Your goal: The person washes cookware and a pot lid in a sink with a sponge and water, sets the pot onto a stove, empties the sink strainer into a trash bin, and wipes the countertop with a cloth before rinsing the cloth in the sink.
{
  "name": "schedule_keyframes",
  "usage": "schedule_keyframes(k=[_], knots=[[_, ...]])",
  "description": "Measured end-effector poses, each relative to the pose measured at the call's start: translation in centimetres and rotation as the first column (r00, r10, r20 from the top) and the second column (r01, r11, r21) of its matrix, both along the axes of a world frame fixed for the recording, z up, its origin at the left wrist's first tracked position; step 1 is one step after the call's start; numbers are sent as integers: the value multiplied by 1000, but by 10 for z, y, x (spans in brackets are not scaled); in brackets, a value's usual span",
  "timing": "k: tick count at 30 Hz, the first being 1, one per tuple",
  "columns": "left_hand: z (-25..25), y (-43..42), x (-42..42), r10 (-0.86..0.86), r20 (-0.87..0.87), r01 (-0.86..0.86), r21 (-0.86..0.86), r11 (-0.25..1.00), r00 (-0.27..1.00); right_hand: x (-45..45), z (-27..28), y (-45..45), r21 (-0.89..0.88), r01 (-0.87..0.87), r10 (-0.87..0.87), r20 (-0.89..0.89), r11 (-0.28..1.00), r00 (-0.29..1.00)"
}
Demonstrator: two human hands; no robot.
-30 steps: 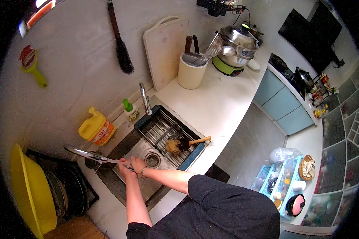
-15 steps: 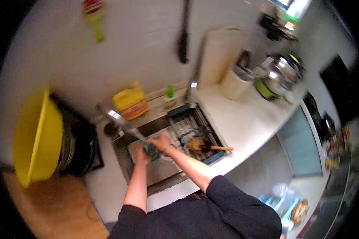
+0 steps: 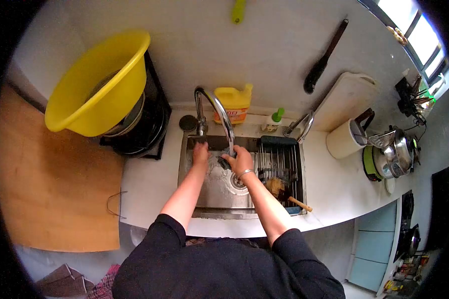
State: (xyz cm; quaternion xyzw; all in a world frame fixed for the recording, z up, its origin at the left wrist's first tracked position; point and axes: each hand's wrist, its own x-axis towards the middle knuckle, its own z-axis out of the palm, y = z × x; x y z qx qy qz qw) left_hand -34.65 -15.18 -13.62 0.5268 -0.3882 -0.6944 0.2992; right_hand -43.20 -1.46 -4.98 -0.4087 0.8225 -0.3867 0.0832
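My right hand (image 3: 242, 160), with a bracelet at the wrist, is closed on a dark greenish cloth (image 3: 225, 162) just under the spout of the curved chrome faucet (image 3: 223, 115). My left hand (image 3: 200, 153) is at the back left of the steel sink (image 3: 209, 197), just below the faucet's base; its fingers are blurred and partly hidden, so their grip is unclear. Water wets the basin around the round drain (image 3: 238, 181). To the right, a brush with a wooden handle (image 3: 300, 204) lies on the black wire rack (image 3: 279, 167).
A yellow jug (image 3: 233, 105) and a green-capped bottle (image 3: 273, 121) stand behind the sink. At left, a big yellow basin (image 3: 97, 92) sits on black cookware. A white container (image 3: 345, 141), a cutting board (image 3: 348, 99) and stacked pots (image 3: 391, 157) occupy the right counter.
My left hand has parted from the cloth and moved to the faucet's base. My right hand keeps the cloth under the spout. The view has turned and levelled.
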Motion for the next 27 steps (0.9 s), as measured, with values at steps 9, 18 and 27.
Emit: schedule_keyframes(k=[9, 18, 27], knots=[[18, -61, 9, -71, 32, 68, 85, 994, 997, -11, 15, 15, 5, -140, 139, 77, 990, 987], [33, 87, 21, -479, 290, 540, -643, 544, 828, -13, -18, 21, -252, 60, 141, 705, 966, 695], [45, 88, 15, -519, 312, 594, -569, 569, 796, -17, -27, 63, -201, -246, 312, 439, 948, 843]])
